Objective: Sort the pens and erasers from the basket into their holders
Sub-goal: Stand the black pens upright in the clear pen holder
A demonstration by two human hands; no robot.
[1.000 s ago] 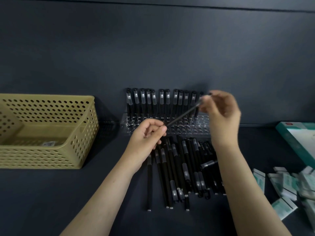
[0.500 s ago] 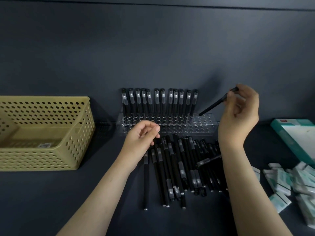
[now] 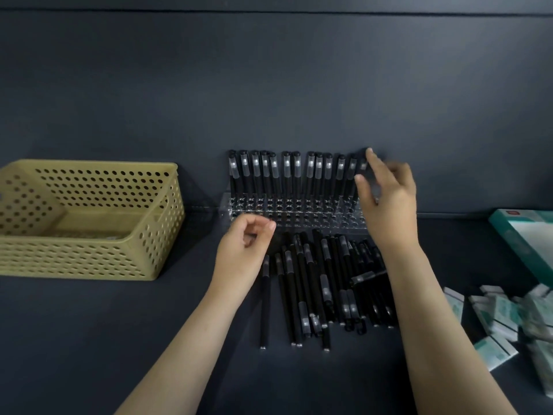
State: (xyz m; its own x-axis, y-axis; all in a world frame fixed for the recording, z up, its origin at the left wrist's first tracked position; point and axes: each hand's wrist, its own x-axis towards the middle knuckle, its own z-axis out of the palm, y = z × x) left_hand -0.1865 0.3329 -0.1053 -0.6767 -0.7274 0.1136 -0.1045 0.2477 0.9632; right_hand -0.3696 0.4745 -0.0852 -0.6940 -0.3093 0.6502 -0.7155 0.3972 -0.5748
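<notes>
A clear acrylic pen holder [image 3: 299, 218] stands against the dark back wall with a row of black pens [image 3: 287, 175] upright in it. At the row's right end my right hand [image 3: 389, 196] pinches a black pen [image 3: 363, 166] between index fingertip and thumb, and the pen stands nearly upright in the holder. A pile of loose black pens [image 3: 314, 280] lies on the table in front of the holder. My left hand [image 3: 245, 250] hovers over the pile's left edge, fingers loosely curled and holding nothing. Several white-and-green erasers [image 3: 505, 316] lie at the right.
A yellow perforated basket [image 3: 89, 169] sits at the left on the dark table. A teal and white box [image 3: 526, 235] lies at the far right, behind the erasers. The dark wall rises right behind the holder.
My right hand carried the pen from a slant above the holder to upright at the row's right end. My left hand let go of the pen's tip and stayed over the pile.
</notes>
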